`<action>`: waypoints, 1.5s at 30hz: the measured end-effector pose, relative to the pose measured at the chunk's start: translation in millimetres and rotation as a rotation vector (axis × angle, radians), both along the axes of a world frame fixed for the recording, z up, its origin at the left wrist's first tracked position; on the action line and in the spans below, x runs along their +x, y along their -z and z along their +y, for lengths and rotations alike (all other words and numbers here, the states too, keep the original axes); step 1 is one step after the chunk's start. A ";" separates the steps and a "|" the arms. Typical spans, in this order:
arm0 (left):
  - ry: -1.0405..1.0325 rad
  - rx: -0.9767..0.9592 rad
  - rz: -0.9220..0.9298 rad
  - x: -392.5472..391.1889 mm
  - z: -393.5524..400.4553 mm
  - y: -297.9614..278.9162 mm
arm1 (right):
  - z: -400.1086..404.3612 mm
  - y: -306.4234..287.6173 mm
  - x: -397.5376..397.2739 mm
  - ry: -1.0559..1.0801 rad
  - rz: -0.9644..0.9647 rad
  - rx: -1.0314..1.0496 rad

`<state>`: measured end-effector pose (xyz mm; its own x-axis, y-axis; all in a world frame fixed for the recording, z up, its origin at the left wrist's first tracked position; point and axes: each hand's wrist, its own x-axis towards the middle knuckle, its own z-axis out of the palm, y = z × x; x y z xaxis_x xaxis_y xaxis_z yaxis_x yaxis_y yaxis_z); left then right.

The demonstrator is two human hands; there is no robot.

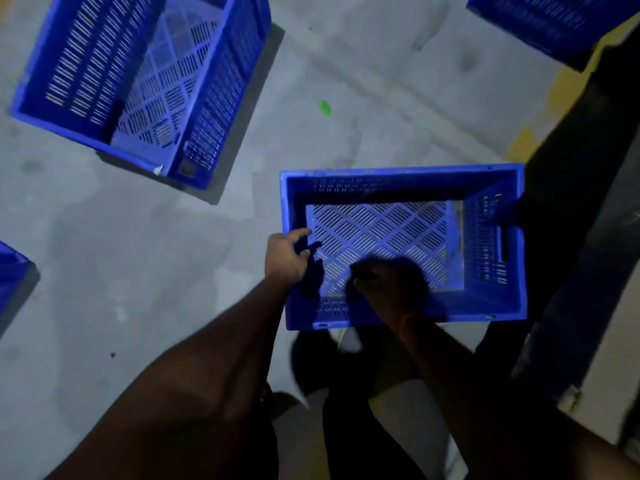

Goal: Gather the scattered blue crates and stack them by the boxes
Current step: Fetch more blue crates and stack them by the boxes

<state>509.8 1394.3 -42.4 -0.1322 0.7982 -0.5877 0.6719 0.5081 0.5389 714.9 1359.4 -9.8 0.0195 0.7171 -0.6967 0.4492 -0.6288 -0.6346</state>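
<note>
A blue slatted crate stands upright on the floor just in front of me, its open top facing up. My left hand is on its left wall, thumb along the rim and fingers curled over the edge. My right hand reaches over the near wall into the crate; it is in deep shadow and its grip is unclear. A second blue crate stands at the upper left. A third blue crate is cut off at the upper right. The corner of another blue crate shows at the left edge.
Grey concrete floor lies between the crates, with a small green scrap on it. A dark structure with a yellow strip beside it runs along the right. My legs and a dark shoe are below the crate.
</note>
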 end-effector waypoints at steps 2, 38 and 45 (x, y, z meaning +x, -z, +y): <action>0.020 0.029 -0.044 -0.2 1.7 1.8 | -0.6 11.1 -5.7 0.038 0.036 0.014; -0.304 -0.013 0.194 -149.8 -33.7 16.6 | 38.6 6.7 53.0 0.052 -0.632 0.231; -0.313 0.068 0.202 -153.5 -36.4 27.4 | 52.5 25.4 68.2 0.073 -0.264 0.090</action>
<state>356.3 1358.0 -69.8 -0.4835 0.7375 -0.4715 0.5863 0.6729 0.4512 783.1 1411.9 -35.2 0.2454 0.7656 -0.5947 0.5618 -0.6122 -0.5564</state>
